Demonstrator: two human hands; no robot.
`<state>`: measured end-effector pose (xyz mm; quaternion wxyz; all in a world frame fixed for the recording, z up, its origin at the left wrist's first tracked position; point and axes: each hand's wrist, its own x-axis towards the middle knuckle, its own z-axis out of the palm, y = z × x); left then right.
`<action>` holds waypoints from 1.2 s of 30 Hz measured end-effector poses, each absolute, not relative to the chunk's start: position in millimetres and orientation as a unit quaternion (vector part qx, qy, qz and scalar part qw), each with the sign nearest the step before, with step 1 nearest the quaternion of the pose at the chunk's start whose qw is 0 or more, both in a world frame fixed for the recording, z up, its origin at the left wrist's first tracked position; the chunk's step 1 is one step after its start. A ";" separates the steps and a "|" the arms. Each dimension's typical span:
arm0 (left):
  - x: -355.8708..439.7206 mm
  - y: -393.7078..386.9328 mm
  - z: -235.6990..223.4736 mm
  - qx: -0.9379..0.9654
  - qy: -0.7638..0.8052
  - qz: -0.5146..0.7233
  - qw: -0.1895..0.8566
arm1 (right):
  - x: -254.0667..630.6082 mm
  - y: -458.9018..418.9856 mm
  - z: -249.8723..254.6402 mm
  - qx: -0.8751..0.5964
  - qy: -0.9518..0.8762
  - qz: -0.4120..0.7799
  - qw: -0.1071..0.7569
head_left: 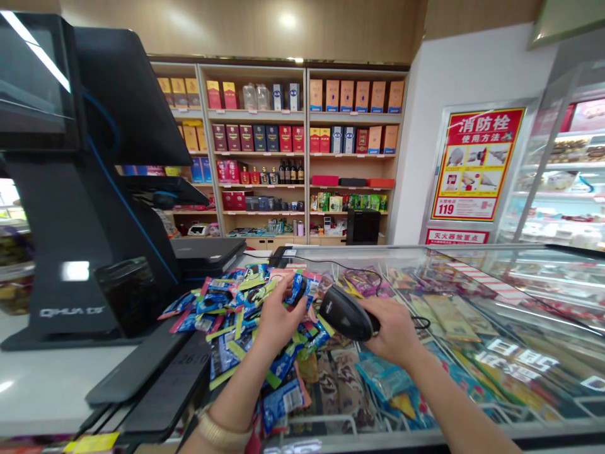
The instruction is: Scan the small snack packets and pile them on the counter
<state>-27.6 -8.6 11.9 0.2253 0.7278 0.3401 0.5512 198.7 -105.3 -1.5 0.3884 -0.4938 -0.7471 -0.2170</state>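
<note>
My left hand point(276, 318) holds up a small blue snack packet point(299, 287) over a heap of blue and green snack packets point(227, 302) lying on the glass lid of a freezer chest point(472, 296). My right hand point(394, 331) grips a black handheld barcode scanner point(347, 313), its head pointed left toward the held packet. The scanner's cable point(420, 323) trails off to the right across the glass.
A black checkout terminal point(70, 189) with its screen stands at the left on a white counter point(42, 384), a keyboard point(161, 378) in front of it. Shelves of boxed goods point(302, 151) line the back wall. A glass-door fridge point(562, 170) stands at the right.
</note>
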 end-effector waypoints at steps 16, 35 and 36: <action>-33.0 -24.6 23.7 0.732 0.263 0.628 -0.011 | 209.6 -97.9 -10.4 -0.489 -0.706 -0.258 0.443; -49.7 -22.2 33.7 0.699 0.509 0.470 -0.176 | 206.3 -86.4 -29.0 -0.512 -0.709 -0.261 0.409; -52.0 -27.4 36.1 0.702 0.512 0.464 -0.170 | 206.6 -85.9 -29.6 -0.512 -0.708 -0.267 0.407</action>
